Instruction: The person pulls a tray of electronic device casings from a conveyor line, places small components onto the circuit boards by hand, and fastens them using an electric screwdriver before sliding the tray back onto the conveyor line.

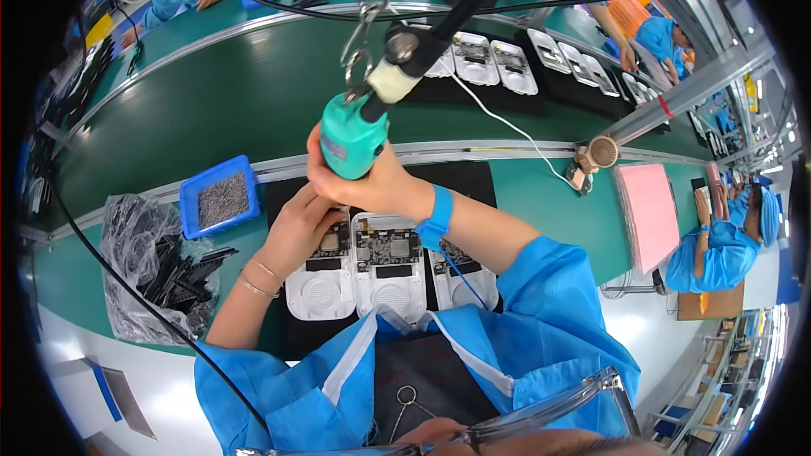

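My right hand [372, 181] is wrapped round a green electric screwdriver [351, 139], which hangs from a metal chain with a thick black cable. Its tip is hidden below my fingers. Close beside it, my left hand [296, 228] has its fingers pinched together over the top of the left white housing [319, 294]; what they hold, if anything, is hidden. A second white housing [390, 297] with a circuit board [389, 247] lies in the middle. The right white housing [463, 287] is partly covered by my right forearm. All three rest on a black mat [473, 181].
A blue tray of small screws [222, 201] stands left, near a plastic bag [127, 270] of black strips [177, 279]. Pink sheets [646, 215] are stacked right. Beyond a metal rail, more housings [514, 67] line the green belt [253, 101]. Co-workers in blue [714, 253] sit around.
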Available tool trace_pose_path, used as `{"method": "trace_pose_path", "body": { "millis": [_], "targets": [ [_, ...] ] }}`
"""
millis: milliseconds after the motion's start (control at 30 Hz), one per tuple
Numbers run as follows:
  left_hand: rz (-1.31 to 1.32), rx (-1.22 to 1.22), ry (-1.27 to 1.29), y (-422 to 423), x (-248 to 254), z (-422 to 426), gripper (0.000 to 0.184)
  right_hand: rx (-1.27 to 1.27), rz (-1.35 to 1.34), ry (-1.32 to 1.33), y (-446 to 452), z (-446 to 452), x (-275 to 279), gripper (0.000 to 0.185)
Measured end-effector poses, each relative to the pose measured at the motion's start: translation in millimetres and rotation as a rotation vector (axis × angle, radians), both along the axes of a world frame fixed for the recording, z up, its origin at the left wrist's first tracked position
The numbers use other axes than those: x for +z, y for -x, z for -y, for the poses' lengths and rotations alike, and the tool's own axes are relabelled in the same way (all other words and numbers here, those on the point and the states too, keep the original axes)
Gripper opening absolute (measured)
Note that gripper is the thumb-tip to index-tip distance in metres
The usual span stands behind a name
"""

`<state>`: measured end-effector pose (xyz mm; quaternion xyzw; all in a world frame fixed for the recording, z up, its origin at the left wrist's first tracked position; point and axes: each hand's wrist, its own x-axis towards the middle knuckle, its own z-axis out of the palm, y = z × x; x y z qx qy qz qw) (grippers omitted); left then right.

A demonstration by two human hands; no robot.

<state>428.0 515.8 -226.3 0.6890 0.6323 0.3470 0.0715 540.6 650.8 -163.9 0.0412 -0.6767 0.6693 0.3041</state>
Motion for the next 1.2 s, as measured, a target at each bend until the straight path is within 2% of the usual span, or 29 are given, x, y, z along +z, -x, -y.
{"method": "trace_pose_path", "body": {
  "millis": [67,167,267,300,367,400,433,467,500,567,700,767,867,967,1033,1100,1167,1200],
  "targets": [
    [-0.013,-0.004,0.014,2.2,-5.0,0.6,0.023,0.003,-0.026,-0.041,-0.7,2.8,-5.8,0.023],
    [-0.062,0.015,0.005,3.3,-7.1,2.8,0.024,-0.006,0.027,-0.016,-10.3,8.2,20.7,0.027],
    [-0.066,0.073,-0.118,0.4,24.8,6.1,0.024,-0.005,-0.122,-0.087,-35.7,-5.6,50.1,0.038],
    [-0.067,0.106,-0.164,2.0,33.1,6.9,0.024,0.122,-0.23,-0.01,-46.2,-14.1,57.9,0.043],
    [-0.025,0.403,-0.097,39.4,33.7,20.6,0.017,0.225,-0.304,0.071,-72.1,-29.1,71.3,0.054],
    [-0.064,0.508,-0.18,62.3,29.8,27.6,0.009,0.152,-0.369,0.087,-84.0,-36.0,60.8,0.064],
    [-0.201,0.61,0.017,105.8,18.6,41.8,0.007,0.08,-0.408,0.112,-94.1,-40.0,52.7,0.075],
    [-0.294,0.577,0.153,124.2,6.1,50.1,0.008,0.008,-0.406,0.139,-101.9,-37.1,49.2,0.086],
    [-0.32,0.556,0.241,124.8,6.0,50.5,0.007,-0.085,-0.364,0.193,-108.4,-32.6,49.3,0.084],
    [-0.37,0.509,0.416,125.2,7.2,51.1,0.007,-0.11,-0.344,0.222,-114.9,-33.2,42.7,0.082],
    [-0.371,0.533,0.299,123.6,3.7,48.6,0.008,-0.21,-0.207,0.133,-115.5,-32.5,37.9,0.076],
    [-0.391,0.514,0.196,131.4,-7.6,48.0,0.01,-0.183,-0.176,0.138,-113.2,-33.4,31.6,0.073],
    [-0.429,0.517,0.19,132.2,-5.0,47.2,0.009,-0.12,-0.148,0.19,-112.7,-35.5,24.1,0.066],
    [-0.288,0.684,0.063,101.0,27.3,36.2,0.009,-0.092,-0.134,0.199,-113.0,-34.1,27.2,0.06],
    [0.045,0.474,0.018,64.9,43.4,29.0,0.01,-0.086,-0.139,0.208,-111.3,-29.5,29.9,0.057],
    [0.068,0.169,-0.132,16.0,50.8,14.8,0.016,-0.016,-0.176,0.262,-105.6,-22.7,30.5,0.054],
    [0.112,-0.022,-0.179,-28.6,52.0,4.2,0.019,0.058,-0.211,0.315,-99.1,-15.6,32.1,0.052],
    [0.055,-0.078,-0.198,-40.9,47.9,0.9,0.019,0.097,-0.226,0.344,-96.7,-11.4,32.8,0.051]
  ]
}}
